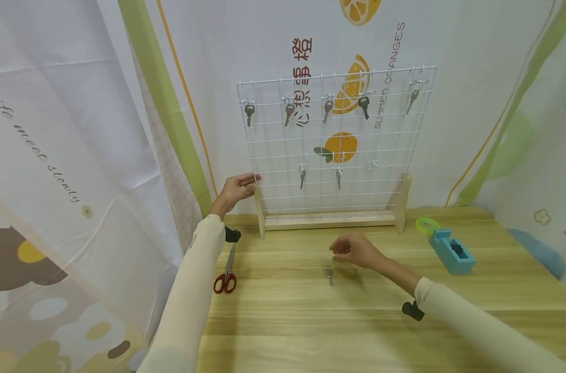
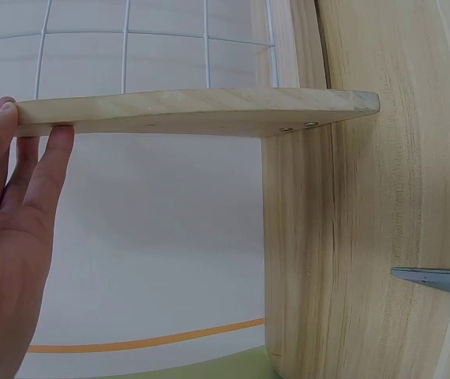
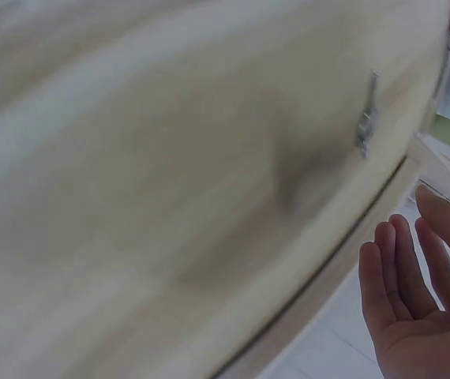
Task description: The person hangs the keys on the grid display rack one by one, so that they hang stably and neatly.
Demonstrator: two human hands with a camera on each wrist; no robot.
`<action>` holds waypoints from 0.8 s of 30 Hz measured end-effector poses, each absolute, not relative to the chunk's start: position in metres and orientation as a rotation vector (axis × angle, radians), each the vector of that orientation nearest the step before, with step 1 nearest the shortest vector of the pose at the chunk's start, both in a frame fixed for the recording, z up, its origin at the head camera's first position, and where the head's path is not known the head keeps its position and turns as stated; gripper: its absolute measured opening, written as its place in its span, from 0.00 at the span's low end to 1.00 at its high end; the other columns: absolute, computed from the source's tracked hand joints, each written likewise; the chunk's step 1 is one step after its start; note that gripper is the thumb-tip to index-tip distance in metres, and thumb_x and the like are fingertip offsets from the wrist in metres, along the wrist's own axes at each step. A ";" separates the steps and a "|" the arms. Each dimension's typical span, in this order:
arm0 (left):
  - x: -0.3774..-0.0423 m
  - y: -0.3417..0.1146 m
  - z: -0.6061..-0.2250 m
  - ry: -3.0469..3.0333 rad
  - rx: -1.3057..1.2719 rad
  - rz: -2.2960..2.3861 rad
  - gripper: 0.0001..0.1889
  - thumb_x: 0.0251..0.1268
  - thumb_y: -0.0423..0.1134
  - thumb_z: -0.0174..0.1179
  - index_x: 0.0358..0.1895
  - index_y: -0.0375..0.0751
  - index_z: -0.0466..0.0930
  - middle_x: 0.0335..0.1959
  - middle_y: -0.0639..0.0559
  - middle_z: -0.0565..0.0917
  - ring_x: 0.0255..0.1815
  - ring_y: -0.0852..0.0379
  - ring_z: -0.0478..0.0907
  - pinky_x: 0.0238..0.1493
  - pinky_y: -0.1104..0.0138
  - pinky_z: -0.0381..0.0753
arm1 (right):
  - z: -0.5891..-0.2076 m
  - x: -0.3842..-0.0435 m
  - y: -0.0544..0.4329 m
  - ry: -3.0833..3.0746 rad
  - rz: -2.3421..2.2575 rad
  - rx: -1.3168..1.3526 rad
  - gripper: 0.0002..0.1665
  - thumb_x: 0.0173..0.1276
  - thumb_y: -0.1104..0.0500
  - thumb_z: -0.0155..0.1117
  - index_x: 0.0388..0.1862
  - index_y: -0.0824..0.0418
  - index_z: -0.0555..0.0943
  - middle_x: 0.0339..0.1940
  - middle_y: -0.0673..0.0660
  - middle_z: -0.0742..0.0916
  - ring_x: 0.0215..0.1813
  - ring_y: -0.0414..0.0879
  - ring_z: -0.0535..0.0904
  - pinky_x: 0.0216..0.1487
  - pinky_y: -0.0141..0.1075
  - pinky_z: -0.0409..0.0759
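Note:
A white wire grid rack (image 1: 331, 140) stands upright on a wooden base, several keys hanging from its hooks in two rows. My left hand (image 1: 236, 190) grips the rack's left edge, at the top of the wooden side support (image 2: 178, 110); thumb and fingers lie on opposite sides of it in the left wrist view. A loose key (image 1: 329, 275) with a small ring lies on the table in front of the rack. Just above and right of that key, my right hand (image 1: 357, 251) hovers with loosely bent fingers, nothing visible in them. The right wrist view is blurred.
Red-handled scissors (image 1: 225, 282) lie on the table at the left, beside my left forearm. A blue tape dispenser (image 1: 452, 252) and a yellow-green tape roll (image 1: 426, 225) sit at the right. A printed curtain (image 1: 273, 31) hangs right behind the rack.

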State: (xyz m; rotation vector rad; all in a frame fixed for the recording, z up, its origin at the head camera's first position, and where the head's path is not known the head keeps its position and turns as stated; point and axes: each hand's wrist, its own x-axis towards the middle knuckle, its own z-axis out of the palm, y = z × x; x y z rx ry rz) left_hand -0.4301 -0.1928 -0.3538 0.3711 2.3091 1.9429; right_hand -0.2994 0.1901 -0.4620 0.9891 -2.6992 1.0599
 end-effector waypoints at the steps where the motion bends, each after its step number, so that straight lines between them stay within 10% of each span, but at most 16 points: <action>1: -0.430 -0.193 -0.354 2.306 0.371 1.945 0.24 0.80 0.27 0.54 0.75 0.34 0.71 0.75 0.40 0.72 0.76 0.46 0.68 0.73 0.53 0.74 | -0.466 -0.299 0.189 -2.710 1.047 0.987 0.12 0.63 0.69 0.77 0.44 0.71 0.88 0.37 0.60 0.91 0.38 0.49 0.89 0.40 0.30 0.89; 24: -0.429 -0.191 -0.354 2.325 0.350 1.953 0.24 0.80 0.26 0.54 0.75 0.34 0.70 0.75 0.40 0.73 0.77 0.48 0.68 0.72 0.55 0.75 | -0.496 -0.297 0.175 -2.798 1.032 0.997 0.09 0.63 0.65 0.79 0.41 0.68 0.90 0.31 0.52 0.90 0.32 0.38 0.84 0.35 0.25 0.85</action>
